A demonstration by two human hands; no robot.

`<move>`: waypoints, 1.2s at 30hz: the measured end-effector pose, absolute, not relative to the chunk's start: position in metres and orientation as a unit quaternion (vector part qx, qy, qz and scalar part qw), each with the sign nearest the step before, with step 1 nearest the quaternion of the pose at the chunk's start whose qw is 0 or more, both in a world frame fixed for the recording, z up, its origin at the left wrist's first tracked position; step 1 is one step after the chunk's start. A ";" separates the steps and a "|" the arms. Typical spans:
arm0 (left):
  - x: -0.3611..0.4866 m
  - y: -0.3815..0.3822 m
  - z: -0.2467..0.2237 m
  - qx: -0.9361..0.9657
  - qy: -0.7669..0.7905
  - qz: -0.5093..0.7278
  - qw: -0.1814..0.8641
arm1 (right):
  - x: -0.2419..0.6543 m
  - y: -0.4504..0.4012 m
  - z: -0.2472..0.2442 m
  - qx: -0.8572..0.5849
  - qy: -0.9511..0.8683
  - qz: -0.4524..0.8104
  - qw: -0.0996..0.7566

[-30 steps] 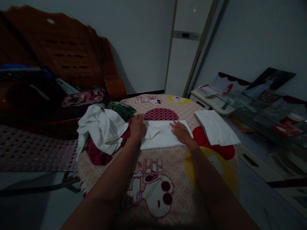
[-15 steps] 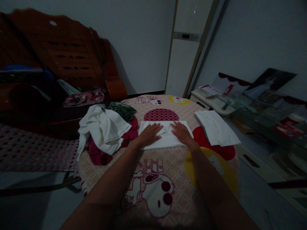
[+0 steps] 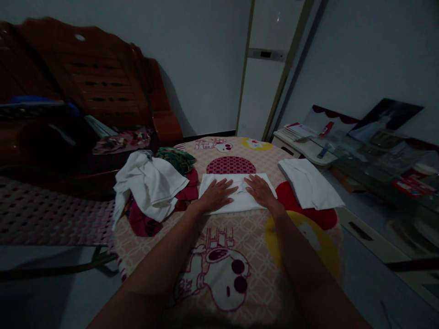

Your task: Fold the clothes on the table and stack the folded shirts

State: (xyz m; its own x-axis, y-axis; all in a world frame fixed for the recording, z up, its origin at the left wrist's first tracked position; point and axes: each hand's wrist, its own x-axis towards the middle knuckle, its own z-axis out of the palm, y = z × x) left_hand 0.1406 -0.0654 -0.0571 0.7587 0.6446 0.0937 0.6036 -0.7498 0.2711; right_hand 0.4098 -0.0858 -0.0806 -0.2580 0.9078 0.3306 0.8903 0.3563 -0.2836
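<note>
A folded white cloth (image 3: 236, 204) lies flat on the round table, its shape a long rectangle. My left hand (image 3: 216, 195) rests palm down on its left half, fingers spread. On the right half lies my right hand (image 3: 259, 189), also flat with the fingers apart. Small creases show in the fabric between the two hands. Another folded white cloth (image 3: 310, 185) sits to the right, apart from my hands. To the left is a loose heap with a crumpled white cloth (image 3: 151, 180), a dark red cloth (image 3: 146, 225) and a dark green cloth (image 3: 176, 159).
A patterned cover (image 3: 255, 256) with cartoon figures is spread over the table. Behind on the left stands a wooden bench (image 3: 103, 77); a woven lounger (image 3: 51, 214) is beside the table. A glass-topped cabinet (image 3: 363, 160) runs along the right. A tall white unit (image 3: 264, 91) stands at the back.
My left hand has slid slightly to the right over the folded cloth. My right hand stays nearly where it was. The view has shifted a little.
</note>
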 end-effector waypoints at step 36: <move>0.113 -0.032 -0.062 0.703 0.603 0.356 0.128 | 0.396 -0.057 -0.024 -0.669 -0.728 -0.003 0.152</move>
